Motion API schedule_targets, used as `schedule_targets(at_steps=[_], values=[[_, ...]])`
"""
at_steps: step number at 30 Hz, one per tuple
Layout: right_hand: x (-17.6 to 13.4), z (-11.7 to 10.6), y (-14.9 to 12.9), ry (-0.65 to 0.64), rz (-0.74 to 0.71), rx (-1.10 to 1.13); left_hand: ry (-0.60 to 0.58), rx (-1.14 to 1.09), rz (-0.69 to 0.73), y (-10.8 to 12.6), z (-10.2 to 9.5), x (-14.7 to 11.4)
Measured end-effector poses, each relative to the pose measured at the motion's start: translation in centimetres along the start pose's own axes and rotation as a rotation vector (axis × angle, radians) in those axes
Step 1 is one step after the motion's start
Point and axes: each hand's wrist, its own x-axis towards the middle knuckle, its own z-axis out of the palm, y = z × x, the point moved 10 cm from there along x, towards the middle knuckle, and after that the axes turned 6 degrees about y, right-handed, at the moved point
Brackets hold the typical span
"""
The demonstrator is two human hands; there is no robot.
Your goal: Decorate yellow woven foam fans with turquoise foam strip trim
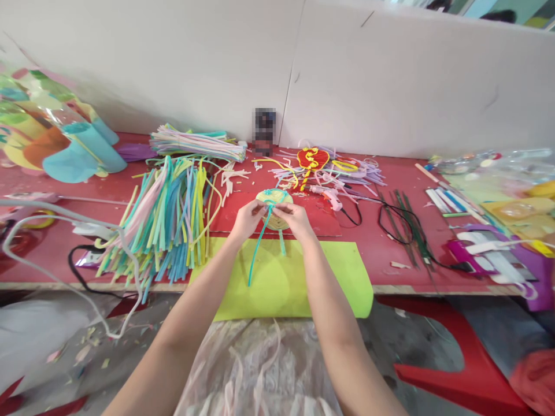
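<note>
Both of my hands meet over a round pale-yellow coiled piece with teal trim along its top. My left hand pinches a teal pipe cleaner, whose loose end hangs down to the left. On the other side, my right hand has its fingertips closed on the same teal pipe cleaner near the middle of the round piece. A short pale-green stem sticks out below. Fingers cover part of the bend, so its exact shape is hidden. Underneath lie a red board and a yellow-green sheet.
Left is a large bundle of coloured pipe cleaners; another bundle lies behind. A red-and-yellow pipe-cleaner piece and a pink glue gun are beyond my hands. A black cord runs right to a power strip.
</note>
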Motion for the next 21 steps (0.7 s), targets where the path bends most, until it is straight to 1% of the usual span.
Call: schedule_targets(at_steps=[6,10,14,18,21], values=[[0.0,-0.2,-0.2,-0.011,-0.018,-0.059,0.002,-0.008,-0.064,-0.6,-0.2,0.1],[0.0,-0.3,-0.5,-0.026,-0.048,-0.105,-0.016,-0.084,-0.148,-1.7,0.0,0.1],[-0.1,0.1,-0.5,-0.047,-0.070,-0.141,0.023,-0.191,-0.220,-2.6,-0.3,0.2],[-0.2,0.1,-0.3,0.017,-0.054,-0.134,0.070,-0.218,-0.230,-2.9,-0.7,0.2],[-0.4,0.5,-0.7,0.043,-0.084,-0.140,0.099,-0.233,-0.230,-2.9,-0.8,0.3]])
